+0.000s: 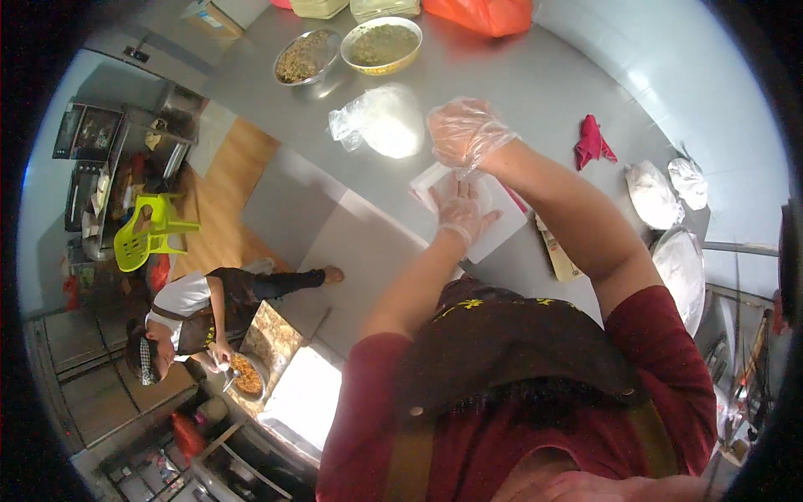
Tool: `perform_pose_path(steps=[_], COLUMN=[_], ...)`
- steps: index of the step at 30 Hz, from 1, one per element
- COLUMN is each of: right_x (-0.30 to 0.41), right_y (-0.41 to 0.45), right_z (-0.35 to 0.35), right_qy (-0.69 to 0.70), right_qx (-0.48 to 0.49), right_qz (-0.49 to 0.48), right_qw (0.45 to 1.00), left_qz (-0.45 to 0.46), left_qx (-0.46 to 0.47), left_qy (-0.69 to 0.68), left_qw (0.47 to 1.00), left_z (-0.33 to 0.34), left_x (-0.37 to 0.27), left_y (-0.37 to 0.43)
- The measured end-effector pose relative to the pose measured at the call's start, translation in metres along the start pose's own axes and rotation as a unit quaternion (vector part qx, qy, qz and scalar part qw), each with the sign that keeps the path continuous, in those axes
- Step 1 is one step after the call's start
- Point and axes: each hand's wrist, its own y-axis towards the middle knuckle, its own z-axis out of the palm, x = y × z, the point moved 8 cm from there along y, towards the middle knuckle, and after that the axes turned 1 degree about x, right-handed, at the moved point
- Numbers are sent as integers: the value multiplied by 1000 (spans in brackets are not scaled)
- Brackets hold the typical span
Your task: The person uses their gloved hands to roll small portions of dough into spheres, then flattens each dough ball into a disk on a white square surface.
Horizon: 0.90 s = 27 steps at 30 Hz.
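My left hand (463, 213), in a clear plastic glove, lies flat with fingers spread on a white sheet or thin board (499, 223). A pale round shape shows faintly around its fingers; I cannot tell whether it is dough. Something pink-red edges out from beneath the sheet. My right hand (467, 132), gloved too, is curled just above the sheet, beyond my left hand. Its fingers are bent out of sight, so any object inside is hidden. Close to its left sits a clear plastic bag (392, 122) with a white mass inside, perhaps dough or flour.
On the metal table (527, 81), a steel bowl (307, 56) and a yellow-patterned bowl (382, 47) hold fillings. A red cloth (593, 144) and white bags (652, 194) are at right. A co-worker (188, 314) bends over a food basin (248, 376); a green chair (150, 232) stands behind.
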Motion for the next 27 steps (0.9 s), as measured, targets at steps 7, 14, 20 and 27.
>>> perform_pose_path(steps=[7,14,20,27], right_x=[-18,-7,-23,-17], right_y=[-3,-5,-9,-8], right_z=[-2,-11,-2,-1], right_qy=[-37,-56,-46,-41], right_qx=[47,105,123,66], right_qz=[43,94,97,68], right_qw=[997,989,987,995], left_qz=[-55,-94,-155,-109], left_qx=[98,12,108,88], left_qy=[472,457,468,477], left_qw=[875,884,864,868], left_z=[10,-14,-13,3], left_x=[-62,-37,-55,-48], left_y=[-15,-8,4,2])
